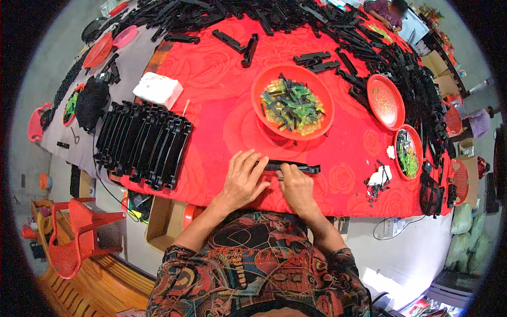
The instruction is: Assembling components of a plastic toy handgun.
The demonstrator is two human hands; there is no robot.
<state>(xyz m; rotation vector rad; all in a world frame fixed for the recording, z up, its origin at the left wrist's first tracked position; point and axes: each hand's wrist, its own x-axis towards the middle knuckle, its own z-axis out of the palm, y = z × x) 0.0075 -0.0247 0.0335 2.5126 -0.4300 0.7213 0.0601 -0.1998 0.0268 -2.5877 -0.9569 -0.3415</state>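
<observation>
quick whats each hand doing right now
left hand: open, fingers spread flat on the long black plastic strip
right hand: fingers curled on the same strip, grip unclear

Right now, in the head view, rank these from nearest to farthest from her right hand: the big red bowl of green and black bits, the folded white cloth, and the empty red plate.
From the right hand:
1. Big red bowl, just beyond the hand, mid-table.
2. Empty red plate, farther off to the right.
3. Folded white cloth, farthest, far left past the left hand.

We are in a small assembly workshop: heaps of black plastic strips (369,47), stacked racks (145,142) and red sorting bowls (292,101) crowd our red-clothed table (211,105).
</observation>
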